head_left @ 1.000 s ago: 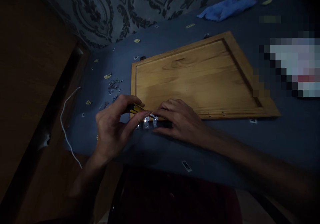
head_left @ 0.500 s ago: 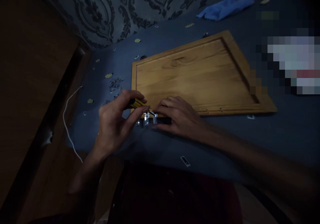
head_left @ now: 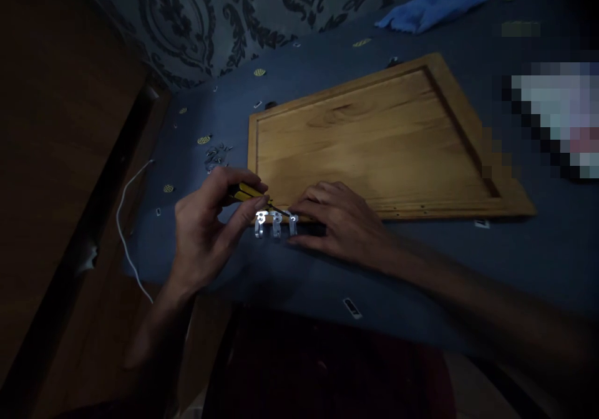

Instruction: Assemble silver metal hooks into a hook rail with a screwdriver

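The left hand [head_left: 199,226] grasps one yellow-and-black screwdriver [head_left: 248,191], its handle partly hidden by the fingers, its shaft reaching toward the rightmost of three shiny metal clips [head_left: 276,224]. The right hand [head_left: 339,216] curls beside that clip; whether it grips anything I cannot tell. The clips line the near left edge of one wooden board [head_left: 355,144]. Farther left, small dark pieces [head_left: 216,156] lie heaped on the worktop [head_left: 304,282], too tiny to count.
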A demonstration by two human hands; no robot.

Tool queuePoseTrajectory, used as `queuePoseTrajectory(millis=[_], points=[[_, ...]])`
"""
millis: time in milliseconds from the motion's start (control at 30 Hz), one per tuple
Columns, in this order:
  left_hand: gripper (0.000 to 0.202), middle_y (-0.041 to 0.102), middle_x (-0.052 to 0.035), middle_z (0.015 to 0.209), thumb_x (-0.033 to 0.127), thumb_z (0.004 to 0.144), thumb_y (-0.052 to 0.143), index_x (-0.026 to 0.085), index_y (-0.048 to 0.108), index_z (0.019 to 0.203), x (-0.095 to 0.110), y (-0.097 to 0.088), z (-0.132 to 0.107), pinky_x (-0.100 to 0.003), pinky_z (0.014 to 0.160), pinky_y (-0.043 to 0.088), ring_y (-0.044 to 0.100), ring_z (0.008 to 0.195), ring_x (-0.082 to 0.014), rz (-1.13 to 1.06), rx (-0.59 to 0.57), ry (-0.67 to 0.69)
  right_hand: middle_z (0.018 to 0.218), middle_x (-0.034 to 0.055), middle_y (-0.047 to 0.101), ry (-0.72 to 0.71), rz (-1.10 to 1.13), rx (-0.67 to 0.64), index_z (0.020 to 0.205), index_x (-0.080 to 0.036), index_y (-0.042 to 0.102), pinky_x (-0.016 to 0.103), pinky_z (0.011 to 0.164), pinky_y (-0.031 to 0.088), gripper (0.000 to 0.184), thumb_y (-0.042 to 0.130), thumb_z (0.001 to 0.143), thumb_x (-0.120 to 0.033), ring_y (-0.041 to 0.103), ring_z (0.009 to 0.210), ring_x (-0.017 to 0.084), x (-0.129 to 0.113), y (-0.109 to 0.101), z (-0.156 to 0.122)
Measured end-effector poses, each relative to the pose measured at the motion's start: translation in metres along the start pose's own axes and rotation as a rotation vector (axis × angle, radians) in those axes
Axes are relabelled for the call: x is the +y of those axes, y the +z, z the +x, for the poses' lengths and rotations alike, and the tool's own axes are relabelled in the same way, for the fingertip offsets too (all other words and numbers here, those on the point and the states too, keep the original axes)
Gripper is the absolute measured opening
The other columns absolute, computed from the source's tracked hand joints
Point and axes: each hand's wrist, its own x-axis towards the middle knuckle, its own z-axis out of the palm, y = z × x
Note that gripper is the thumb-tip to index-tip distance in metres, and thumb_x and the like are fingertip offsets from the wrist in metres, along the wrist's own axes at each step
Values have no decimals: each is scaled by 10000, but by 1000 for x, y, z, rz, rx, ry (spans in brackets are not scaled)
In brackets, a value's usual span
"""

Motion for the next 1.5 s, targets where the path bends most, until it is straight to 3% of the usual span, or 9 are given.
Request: queuePoseTrajectory(millis=[233, 833, 1067, 1200, 1500], points=[[148, 752, 19, 974, 167, 946, 732, 246, 704, 1068, 0, 0, -1, -275, 808, 605, 722, 916, -131, -32, -69, -13, 971, 67, 673, 8, 7, 2, 1109, -186, 735, 377, 800, 396, 462, 688, 915, -602, 573, 904, 234, -1, -1, 0], [165, 738, 47, 968, 226, 942, 748, 266, 657, 1074, 2, -5, 7, -258, 780, 638, 740, 859, -124, 147, -164, 32, 978, 63, 681, -28, 5, 30, 1122, -191, 729, 380, 795, 395, 442, 721, 899, -573, 597, 926, 248, 0, 1, 0], [147, 756, 15, 933, 397, 933, 747, 300, 695, 1032, 4, -6, 15, -366, 751, 642, 753, 859, -216, 164, -169, -8, 971, 83, 691, -29, 4, 30, 1128, -168, 732, 391, 797, 399, 527, 607, 947, -647, 591, 924, 258, 0, -1, -1], [186, 744, 22, 898, 486, 940, 719, 312, 686, 998, 3, -3, 18, -349, 723, 633, 753, 846, -206, 197, -139, -30, 982, 104, 697, -20, 2, 29, 1132, -146, 736, 404, 807, 416, 605, 528, 967, -690, 597, 933, 267, 0, -1, -1], [137, 721, 43, 853, 376, 948, 738, 274, 648, 963, 14, 3, 13, -296, 648, 571, 711, 753, -153, 307, -128, 20, 955, 104, 665, -5, 20, 11, 1184, -186, 746, 426, 807, 428, 674, 373, 1003, -717, 589, 918, 277, -2, -4, -2]])
